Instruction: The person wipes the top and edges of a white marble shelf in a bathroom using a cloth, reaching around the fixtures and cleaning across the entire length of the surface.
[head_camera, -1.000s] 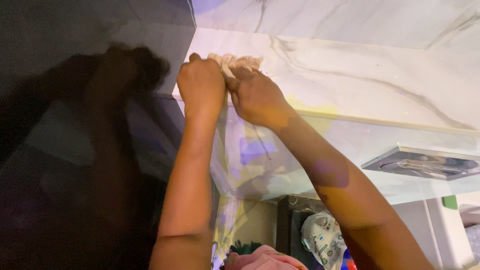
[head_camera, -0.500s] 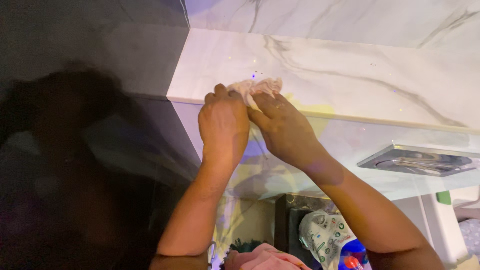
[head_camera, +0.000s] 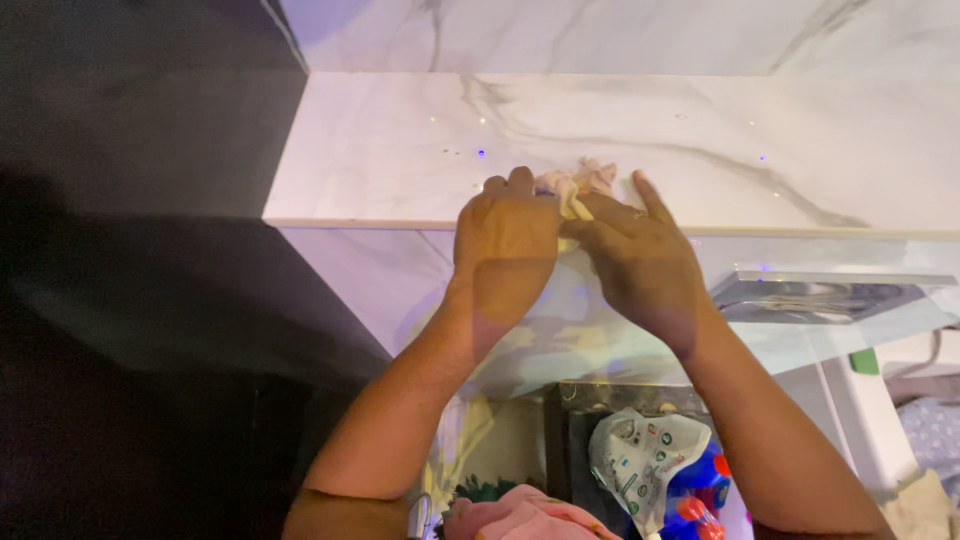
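Note:
A crumpled pale pink cloth (head_camera: 580, 183) lies on a white marble ledge (head_camera: 400, 150) near its front edge. My left hand (head_camera: 505, 245) is curled over the cloth's left side, fingers bent onto it. Against the cloth's right side presses my right hand (head_camera: 640, 262), with its fingers stretched forward over the ledge. Most of the cloth is hidden under the two hands.
A dark glossy wall (head_camera: 140, 250) meets the ledge on the left. A metal dish-like fitting (head_camera: 820, 297) juts from the marble face at right. Below are a printed white bag (head_camera: 640, 465), blue bottles (head_camera: 700, 490) and pink fabric (head_camera: 525, 515).
Both hands and the cloth have slid to the right along the ledge, away from the dark wall's corner. The view has tilted so that more of the ledge shows.

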